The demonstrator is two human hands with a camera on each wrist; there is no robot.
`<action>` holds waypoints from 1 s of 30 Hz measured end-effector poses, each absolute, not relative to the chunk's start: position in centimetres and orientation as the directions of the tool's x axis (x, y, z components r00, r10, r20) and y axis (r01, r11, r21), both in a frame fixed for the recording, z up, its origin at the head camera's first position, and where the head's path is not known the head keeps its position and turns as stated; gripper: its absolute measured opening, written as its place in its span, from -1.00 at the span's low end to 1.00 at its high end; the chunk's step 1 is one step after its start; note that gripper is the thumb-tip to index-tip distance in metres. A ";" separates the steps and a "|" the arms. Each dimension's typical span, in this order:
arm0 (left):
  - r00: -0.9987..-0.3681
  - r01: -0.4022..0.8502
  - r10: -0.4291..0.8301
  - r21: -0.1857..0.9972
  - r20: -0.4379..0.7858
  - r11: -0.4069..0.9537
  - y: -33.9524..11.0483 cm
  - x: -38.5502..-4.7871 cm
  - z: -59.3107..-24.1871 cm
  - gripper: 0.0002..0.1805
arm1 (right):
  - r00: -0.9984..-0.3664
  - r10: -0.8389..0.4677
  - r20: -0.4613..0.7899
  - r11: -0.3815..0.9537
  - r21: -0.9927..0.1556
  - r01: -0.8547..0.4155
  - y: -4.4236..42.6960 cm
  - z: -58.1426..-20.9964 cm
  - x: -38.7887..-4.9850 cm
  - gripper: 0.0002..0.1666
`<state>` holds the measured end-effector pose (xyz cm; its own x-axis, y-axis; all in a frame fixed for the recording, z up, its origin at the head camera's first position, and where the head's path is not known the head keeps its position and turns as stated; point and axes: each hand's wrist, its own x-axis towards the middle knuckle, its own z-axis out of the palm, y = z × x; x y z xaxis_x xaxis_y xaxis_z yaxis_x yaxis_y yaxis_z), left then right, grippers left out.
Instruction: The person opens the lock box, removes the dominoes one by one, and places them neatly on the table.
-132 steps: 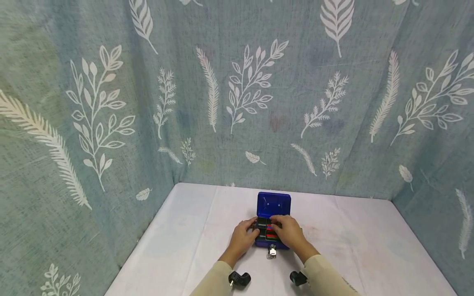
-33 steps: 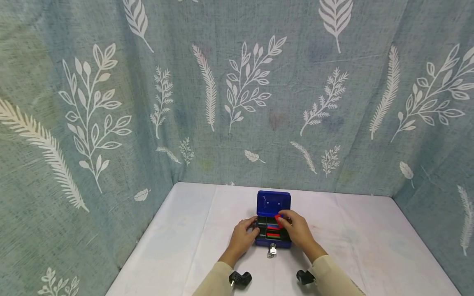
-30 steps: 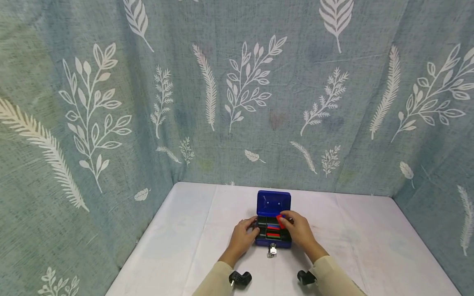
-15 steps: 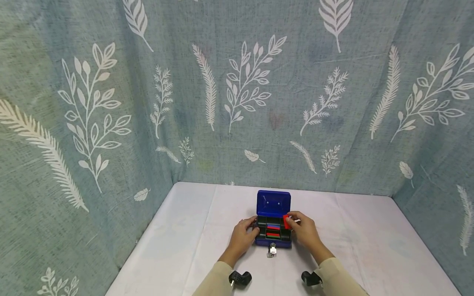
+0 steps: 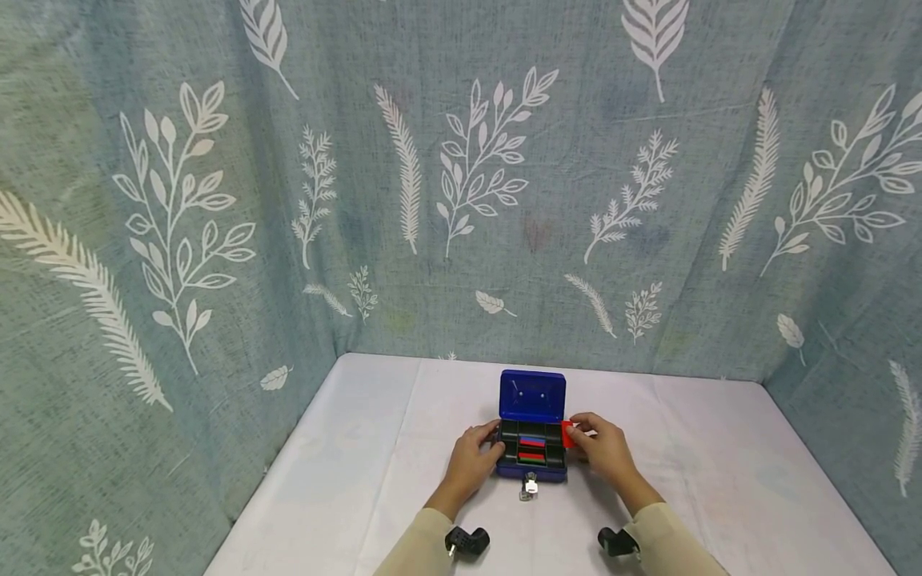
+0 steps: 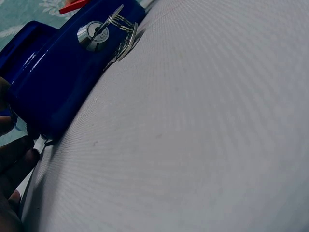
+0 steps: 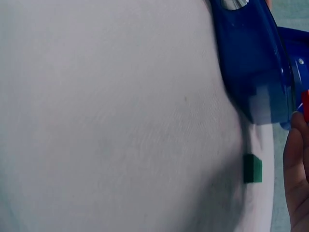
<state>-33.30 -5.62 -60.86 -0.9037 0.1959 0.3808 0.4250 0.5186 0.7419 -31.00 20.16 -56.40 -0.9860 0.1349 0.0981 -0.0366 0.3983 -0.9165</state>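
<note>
A blue metal box (image 5: 531,474) stands on the white table with its lid (image 5: 532,395) raised; its black tray holds blue, red and green pieces (image 5: 531,458). My left hand (image 5: 470,464) rests along the box's left side, fingers relaxed, also visible at the edge of the left wrist view. With my right hand (image 5: 607,453) I pinch a flat red piece (image 5: 568,434) at the box's right edge. In the right wrist view only a corner of the red piece (image 7: 305,105) shows above my fingers.
Keys (image 6: 126,30) hang from the lock (image 6: 93,36) on the box's front. A green block (image 7: 252,168) lies on the table to the right of the box. A patterned curtain (image 5: 533,320) stands behind the table (image 5: 403,512).
My right hand has lifted the red piece out of the tray area and moved it rightward to the box's right edge. My left hand has stayed at the left side.
</note>
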 end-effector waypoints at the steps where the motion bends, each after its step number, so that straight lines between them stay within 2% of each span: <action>1: -0.904 0.424 0.195 0.743 0.380 0.518 -5.6 -33.3 -60.8 -0.50 | -0.986 0.133 0.097 0.402 -0.915 -0.036 20.3 -56.4 -31.0 -0.74; 8: -0.907 0.418 0.197 0.744 0.371 0.522 -5.6 -33.2 -60.7 -0.50 | -0.985 0.133 0.106 0.479 -0.877 -0.030 21.5 -56.8 -30.8 -0.74; 17: -0.917 0.398 0.195 0.747 0.349 0.532 -5.6 -33.2 -60.6 -0.50 | -0.988 0.136 0.069 0.518 -0.856 0.011 23.0 -57.5 -30.6 -0.73; 25: -0.909 0.414 0.198 0.741 0.367 0.528 -5.6 -33.1 -60.5 -0.50 | -0.985 0.135 0.109 0.603 -0.797 -0.005 23.9 -58.0 -30.4 -0.73; 30: -0.923 0.383 0.189 0.757 0.335 0.529 -5.5 -33.2 -60.7 -0.49 | -0.986 0.157 0.063 0.627 -0.777 0.051 24.0 -57.8 -30.0 -0.70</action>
<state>-33.23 -5.52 -60.74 -0.9229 0.1894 0.3352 0.3835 0.5285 0.7574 -30.02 24.04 -57.82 -0.9855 0.1574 0.0627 0.0506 0.6269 -0.7775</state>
